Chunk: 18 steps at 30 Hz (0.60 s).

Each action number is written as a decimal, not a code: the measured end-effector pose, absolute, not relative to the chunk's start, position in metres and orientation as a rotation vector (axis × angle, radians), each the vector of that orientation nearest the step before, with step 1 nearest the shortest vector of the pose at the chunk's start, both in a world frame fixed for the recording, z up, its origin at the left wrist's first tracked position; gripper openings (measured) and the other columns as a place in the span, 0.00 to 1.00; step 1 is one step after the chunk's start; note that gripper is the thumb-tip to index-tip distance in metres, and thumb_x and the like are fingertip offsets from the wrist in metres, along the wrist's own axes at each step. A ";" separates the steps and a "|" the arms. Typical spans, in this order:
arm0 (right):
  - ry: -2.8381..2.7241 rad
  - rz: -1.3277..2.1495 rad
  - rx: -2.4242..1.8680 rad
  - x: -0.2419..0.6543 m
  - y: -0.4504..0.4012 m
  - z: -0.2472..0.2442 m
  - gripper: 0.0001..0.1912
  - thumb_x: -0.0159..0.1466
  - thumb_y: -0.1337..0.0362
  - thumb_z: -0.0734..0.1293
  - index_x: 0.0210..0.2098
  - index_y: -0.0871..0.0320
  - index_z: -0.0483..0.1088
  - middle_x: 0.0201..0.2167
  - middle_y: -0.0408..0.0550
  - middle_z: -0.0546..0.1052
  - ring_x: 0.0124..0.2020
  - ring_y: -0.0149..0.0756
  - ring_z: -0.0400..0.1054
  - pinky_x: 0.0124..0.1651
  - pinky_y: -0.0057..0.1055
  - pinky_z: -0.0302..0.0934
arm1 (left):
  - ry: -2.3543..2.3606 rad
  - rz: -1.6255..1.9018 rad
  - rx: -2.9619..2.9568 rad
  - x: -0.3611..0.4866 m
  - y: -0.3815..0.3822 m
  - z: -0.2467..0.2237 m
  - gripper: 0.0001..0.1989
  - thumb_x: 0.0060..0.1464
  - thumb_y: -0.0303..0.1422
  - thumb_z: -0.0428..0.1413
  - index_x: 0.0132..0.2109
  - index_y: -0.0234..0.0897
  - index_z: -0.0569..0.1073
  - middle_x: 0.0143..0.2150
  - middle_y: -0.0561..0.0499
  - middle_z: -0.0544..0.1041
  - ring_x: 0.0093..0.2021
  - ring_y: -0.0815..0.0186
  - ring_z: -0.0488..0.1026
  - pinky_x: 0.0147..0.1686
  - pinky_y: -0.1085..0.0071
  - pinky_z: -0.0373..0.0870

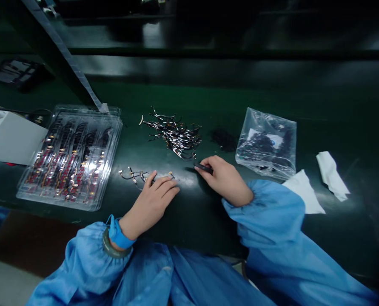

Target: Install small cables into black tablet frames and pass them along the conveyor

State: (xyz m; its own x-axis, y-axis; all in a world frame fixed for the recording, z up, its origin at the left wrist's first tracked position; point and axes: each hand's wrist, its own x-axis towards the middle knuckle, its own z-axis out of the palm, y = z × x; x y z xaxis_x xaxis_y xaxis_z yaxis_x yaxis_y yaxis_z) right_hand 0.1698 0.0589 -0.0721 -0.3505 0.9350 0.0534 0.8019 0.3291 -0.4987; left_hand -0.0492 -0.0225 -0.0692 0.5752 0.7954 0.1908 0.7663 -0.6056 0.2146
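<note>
My left hand (154,202) lies palm down on the green table, fingers spread over a few short black cables (133,174) with small connectors; its fingers cover part of them. In my right hand (227,178) a thin black tool (203,168) is pinched between thumb and fingers, its tip pointing left. Beyond both hands sits a loose pile of black cables with silvery sleeves (179,138). To the right of that pile is a small heap of fine black pieces (223,139).
Stacked clear trays (71,159) filled with cables stand at the left, beside a white box (12,136). At the right lie a clear plastic bag (267,144) with black pieces and two white papers (306,191). A slanted post (64,51) rises behind the trays.
</note>
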 end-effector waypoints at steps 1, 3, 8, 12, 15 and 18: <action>-2.216 0.574 -1.549 0.171 0.060 -0.073 0.05 0.61 0.63 0.63 0.31 0.57 0.68 0.28 0.46 0.72 0.29 0.36 0.67 0.31 0.30 0.59 | 1.335 0.413 2.682 -0.049 -0.023 -0.069 0.15 0.61 0.22 0.44 0.50 0.35 0.70 0.53 0.47 0.73 0.56 0.60 0.65 0.61 0.50 0.52; -2.160 0.620 -1.511 0.174 0.062 -0.072 0.06 0.61 0.61 0.63 0.32 0.57 0.68 0.26 0.45 0.72 0.27 0.35 0.67 0.29 0.30 0.59 | 1.346 0.426 2.674 -0.050 -0.024 -0.068 0.14 0.61 0.22 0.45 0.49 0.35 0.70 0.53 0.46 0.73 0.56 0.61 0.66 0.62 0.50 0.52; -2.212 0.612 -1.378 0.180 0.060 -0.071 0.08 0.62 0.59 0.62 0.35 0.56 0.69 0.30 0.46 0.74 0.30 0.35 0.69 0.31 0.29 0.61 | 1.393 0.407 2.679 -0.050 -0.025 -0.068 0.15 0.60 0.23 0.47 0.52 0.36 0.69 0.56 0.45 0.71 0.56 0.60 0.66 0.60 0.52 0.55; -2.370 0.496 -1.379 0.177 0.055 -0.074 0.06 0.62 0.66 0.61 0.37 0.55 0.70 0.34 0.47 0.73 0.34 0.36 0.69 0.34 0.29 0.61 | 1.357 0.395 2.699 -0.051 -0.024 -0.069 0.15 0.60 0.23 0.47 0.52 0.35 0.70 0.56 0.46 0.71 0.56 0.59 0.65 0.59 0.51 0.56; -2.479 0.460 -1.374 0.170 0.055 -0.074 0.09 0.61 0.71 0.59 0.36 0.56 0.69 0.35 0.47 0.73 0.35 0.35 0.69 0.33 0.28 0.60 | 1.301 0.431 2.710 -0.050 -0.023 -0.069 0.15 0.59 0.22 0.46 0.50 0.35 0.71 0.56 0.47 0.72 0.56 0.59 0.65 0.59 0.51 0.56; -2.547 0.500 -1.218 0.159 0.056 -0.072 0.08 0.63 0.71 0.58 0.37 0.57 0.68 0.36 0.47 0.73 0.35 0.34 0.69 0.33 0.28 0.60 | 1.273 0.470 2.701 -0.050 -0.023 -0.069 0.16 0.59 0.20 0.45 0.50 0.34 0.71 0.55 0.48 0.72 0.55 0.59 0.65 0.58 0.52 0.57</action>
State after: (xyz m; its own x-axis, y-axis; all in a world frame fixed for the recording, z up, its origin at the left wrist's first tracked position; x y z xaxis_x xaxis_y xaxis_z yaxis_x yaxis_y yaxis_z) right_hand 0.1591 0.0563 -0.0720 -0.6082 0.7880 0.0956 0.6934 0.5860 -0.4192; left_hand -0.0498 -0.0232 -0.0685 0.5984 0.7683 0.2271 0.7315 -0.6396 0.2363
